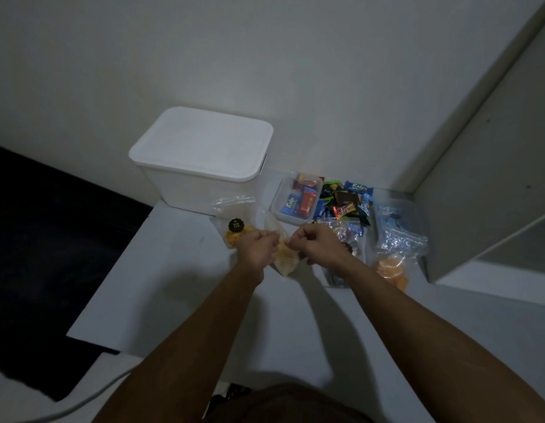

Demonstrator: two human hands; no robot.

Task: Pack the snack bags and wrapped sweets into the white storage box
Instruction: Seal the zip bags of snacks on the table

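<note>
The white storage box (201, 166) stands at the back of the white table with its lid on. In front of it, my left hand (257, 247) and my right hand (318, 244) both pinch a clear bag of pale yellow snacks (285, 259) between them. A second clear bag with orange-yellow snacks and a black sticker (234, 227) lies just left of my left hand. Wrapped sweets fill a small clear tub (298, 198), and more lie loose (346, 203) beside it.
More clear bags lie right of my right hand: one with dark wrapped pieces (346, 236), one with blue wrappers (399, 236), one with orange snacks (391, 268). A white shelf unit (491, 209) rises at the right. The table's left edge (112, 270) drops to a dark floor.
</note>
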